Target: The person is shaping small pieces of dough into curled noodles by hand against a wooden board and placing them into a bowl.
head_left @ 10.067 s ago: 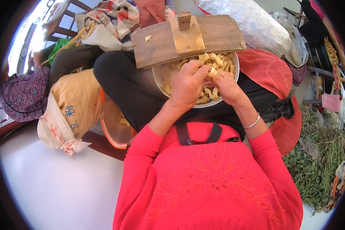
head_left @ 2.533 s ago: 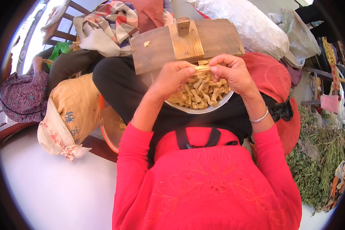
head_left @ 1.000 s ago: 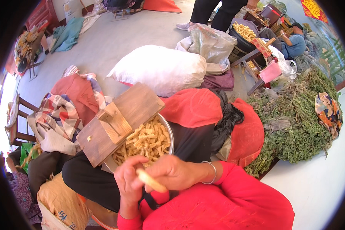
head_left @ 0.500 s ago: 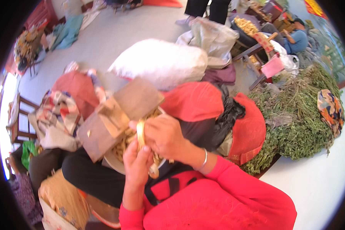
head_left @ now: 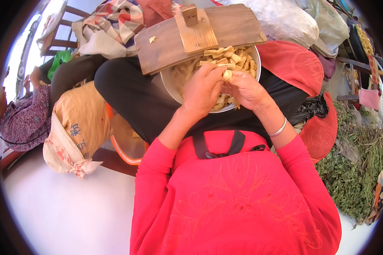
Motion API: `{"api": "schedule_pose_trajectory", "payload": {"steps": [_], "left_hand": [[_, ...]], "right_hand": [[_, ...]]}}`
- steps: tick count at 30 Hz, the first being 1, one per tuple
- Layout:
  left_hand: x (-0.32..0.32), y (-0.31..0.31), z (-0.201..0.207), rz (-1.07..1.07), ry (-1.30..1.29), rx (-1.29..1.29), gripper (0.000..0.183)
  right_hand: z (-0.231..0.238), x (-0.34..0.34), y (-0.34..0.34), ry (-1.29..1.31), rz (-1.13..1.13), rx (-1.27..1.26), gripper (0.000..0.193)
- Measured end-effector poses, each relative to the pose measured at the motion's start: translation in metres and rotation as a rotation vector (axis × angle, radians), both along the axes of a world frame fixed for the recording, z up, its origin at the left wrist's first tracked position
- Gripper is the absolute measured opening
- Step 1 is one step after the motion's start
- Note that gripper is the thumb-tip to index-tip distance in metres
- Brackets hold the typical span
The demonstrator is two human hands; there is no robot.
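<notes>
My left hand (head_left: 201, 90) and my right hand (head_left: 247, 90) meet over a pale metal basin (head_left: 168, 90) in my lap. Both hands' fingers are closed on a small pale yellow folded strip (head_left: 227, 75); its ends are hidden by the fingers. Below them, the basin holds many similar yellowish, knot-like pieces (head_left: 242, 57). Across the basin's far side lies a wooden board (head_left: 238, 26), with a lighter wooden cross-piece (head_left: 195, 32) and an upright block on it. One small yellow scrap (head_left: 152, 39) sits on the board's left part.
A tan cloth sack (head_left: 83, 114) and an orange-rimmed container (head_left: 134, 161) stand at my left. Red cloth (head_left: 291, 63) covers my right knee. Dried green plants (head_left: 349, 170) are heaped at the right, white sacks (head_left: 281, 19) lie beyond. Another person's patterned sleeve (head_left: 25, 114) shows at far left.
The view has swung, so the basin, board and hands appear higher and farther right. The long yellow strip between my hands now looks short and folded, and my hands are side by side.
</notes>
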State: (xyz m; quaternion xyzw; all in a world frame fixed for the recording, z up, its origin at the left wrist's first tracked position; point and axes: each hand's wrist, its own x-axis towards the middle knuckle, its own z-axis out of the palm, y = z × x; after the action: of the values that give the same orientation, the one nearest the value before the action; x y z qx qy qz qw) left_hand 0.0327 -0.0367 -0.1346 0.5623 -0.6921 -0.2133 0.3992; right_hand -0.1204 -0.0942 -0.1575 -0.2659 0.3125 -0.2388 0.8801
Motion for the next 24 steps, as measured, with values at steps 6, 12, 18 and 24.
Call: {"api": "schedule_pose_trajectory", "payload": {"steps": [6,12,18,24], "left_hand": [[-0.002,-0.006,0.031,0.014,0.05,0.107,0.029],[-0.004,-0.02,-0.001,0.22,0.186,0.301,0.022],[-0.008,0.012,-0.006,0.123,1.156,0.78,0.029],[0.013,0.028,-0.012,0.166,-0.017,-0.018,0.012]], "right_hand": [[0.009,0.01,-0.002,0.247,-0.109,-0.768,0.009],[0.014,0.013,0.0,0.527,-0.348,-1.229,0.006],[0.023,0.02,-0.018,0.486,-0.524,-1.137,0.004],[0.02,0.008,-0.032,0.222,-0.438,-0.737,0.023]]}}
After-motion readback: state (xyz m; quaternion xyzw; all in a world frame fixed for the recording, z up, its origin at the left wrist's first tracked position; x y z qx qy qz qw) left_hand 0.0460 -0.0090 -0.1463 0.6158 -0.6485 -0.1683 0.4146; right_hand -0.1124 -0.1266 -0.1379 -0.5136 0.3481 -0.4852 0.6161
